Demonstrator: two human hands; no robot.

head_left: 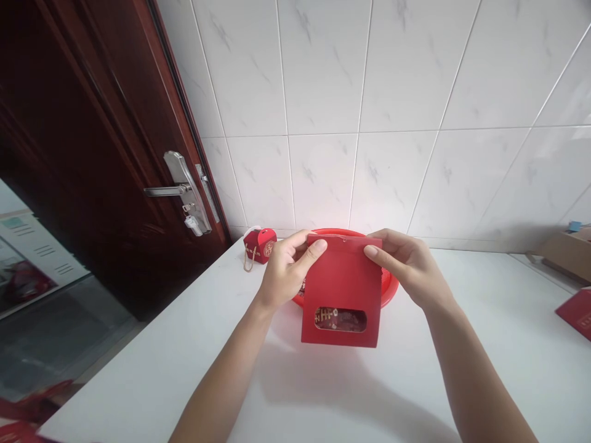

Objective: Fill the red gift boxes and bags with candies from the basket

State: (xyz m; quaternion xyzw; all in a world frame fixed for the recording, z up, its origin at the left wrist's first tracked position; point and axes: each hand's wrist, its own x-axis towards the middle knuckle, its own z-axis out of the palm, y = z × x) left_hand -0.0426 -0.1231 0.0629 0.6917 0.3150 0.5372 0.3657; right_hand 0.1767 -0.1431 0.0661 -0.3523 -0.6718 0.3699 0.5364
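While both bare hands work at chest-front in the head view, a red paper bag with a rounded window cut-out (341,274) stands upright between them, in front of a round red plastic basket with perforated sides (391,290) on the smooth white tabletop (184,375). Left hand (289,267) pinches the bag's upper left corner, thumb on the near face; right hand (410,264) pinches the upper right likewise. Dark-red packaging with pale lettering (339,319) shows through the window. A small red box with a cord handle (261,247) sits left of the basket. Step in hand, my judgement: squaring or closing the top edge. Next move probably calls for even thumb pressure, keeping both corners level.
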